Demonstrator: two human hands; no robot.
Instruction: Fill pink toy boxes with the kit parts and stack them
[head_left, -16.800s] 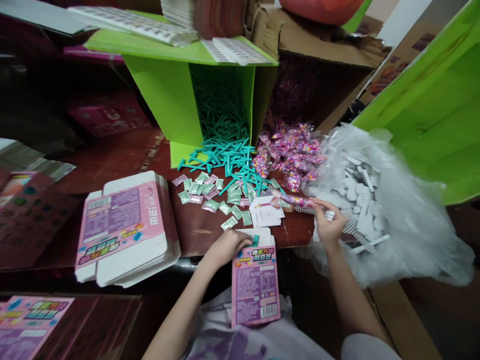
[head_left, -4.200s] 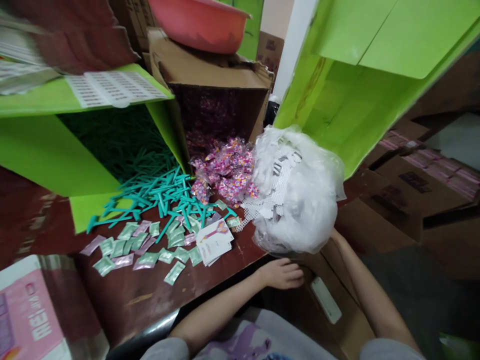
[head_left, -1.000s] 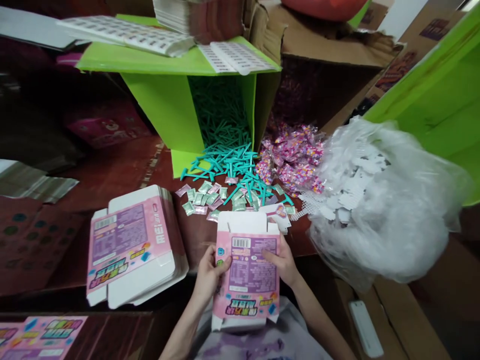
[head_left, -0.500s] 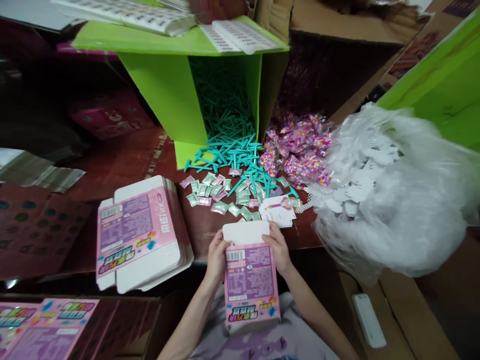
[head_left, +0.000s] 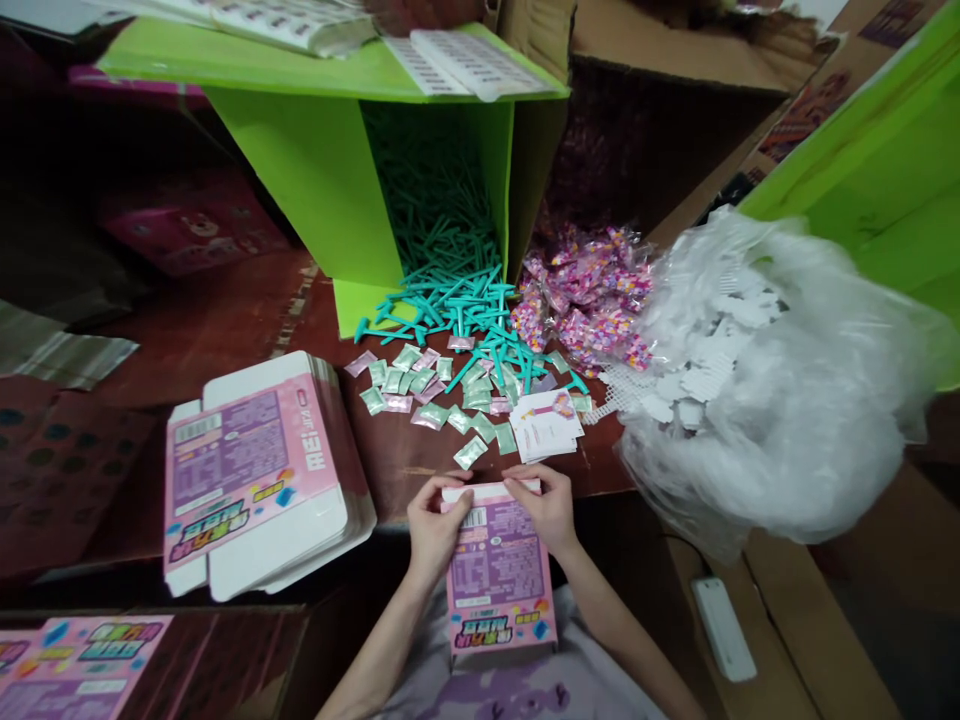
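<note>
A pink and purple printed box [head_left: 499,570] is held upright against my lap, its printed panel facing up. My left hand [head_left: 437,520] grips its upper left corner, thumb on the front. At the upper right corner my right hand [head_left: 546,508] pinches the same box. The white top flap [head_left: 491,490] shows only as a narrow strip between the thumbs. Just beyond lie small green and pink sachets [head_left: 470,452] and a stack of white printed cards [head_left: 546,425]. Flat boxes of the same print [head_left: 251,470] are piled on the left.
Teal plastic sticks [head_left: 457,300] spill from a green bin [head_left: 300,180]. Colourful bead packets [head_left: 600,300] lie beside them. A clear plastic bag [head_left: 810,400] of white pieces sits right. A white power strip [head_left: 724,628] rests on cardboard at lower right.
The box's white top flap, raised before, is now folded down under my fingers. Both hands have moved slightly closer to the top edge. The view has shifted a little.
</note>
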